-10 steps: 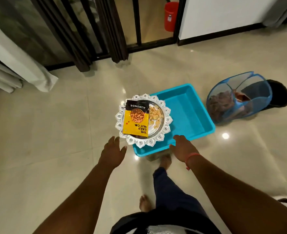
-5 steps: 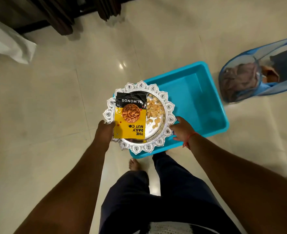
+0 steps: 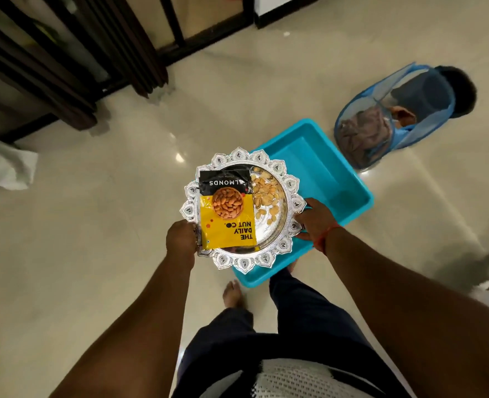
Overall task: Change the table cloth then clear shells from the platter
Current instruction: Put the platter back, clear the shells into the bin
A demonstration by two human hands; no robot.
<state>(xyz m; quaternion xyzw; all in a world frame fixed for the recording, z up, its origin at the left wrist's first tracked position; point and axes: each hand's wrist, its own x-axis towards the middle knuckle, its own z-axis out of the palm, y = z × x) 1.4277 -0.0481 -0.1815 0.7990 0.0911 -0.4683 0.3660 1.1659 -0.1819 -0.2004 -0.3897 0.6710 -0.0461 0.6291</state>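
The person stood on a glossy cream tiled floor (image 3: pixel 99 254) and held a round silver platter (image 3: pixel 277 225) with a scalloped, embossed rim between both hands, above the near corner of a turquoise plastic tub (image 3: pixel 318 173) that sat on the floor. The left hand (image 3: pixel 181 239) had its grip clamped on the platter's near-left edge, fingers curled under the rim beside the bottom corner of an almond packet (image 3: pixel 226 208). The right hand (image 3: pixel 313 218), with a red thread at the wrist, gripped the right-hand rim, thumb on top and fingers tucked beneath. The packet, black at the top and yellow below with a picture of almonds, lay flat on the left half of the platter with its printing upside down to the camera. Pale shells (image 3: pixel 263 193) lay scattered on the bare silver to the right of the packet, most in the far-right part of the dish. Beyond the tub, near its far-right corner, a blue mesh hamper (image 3: pixel 387 122) lay tipped on its side with brownish cloth inside. Dark curtains (image 3: pixel 114 47) hung at the upper left, and a white cloth (image 3: pixel 4 165) was bunched on the floor at the left edge. The person's dark trousers and a bare foot (image 3: pixel 233 293) showed below the platter.
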